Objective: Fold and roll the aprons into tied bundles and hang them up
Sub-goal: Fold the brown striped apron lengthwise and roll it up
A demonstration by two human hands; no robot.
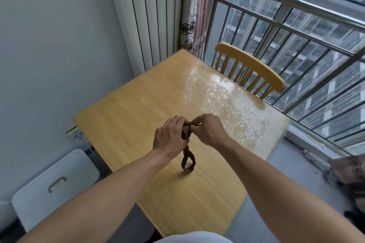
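The rolled brown apron (185, 133) is held upright above the table (126, 116), between both hands. The left hand (169, 136) grips the roll; the right hand (209, 130) pinches a strap end at its top. A strap loop (188, 162) hangs down to the table. The knot itself is hidden by fingers.

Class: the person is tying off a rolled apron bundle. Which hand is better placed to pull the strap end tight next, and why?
Probably the right hand: its fingertips already pinch the strap end at the top of the bundle. The left hand is wrapped around the bundle, steadying it above the table.
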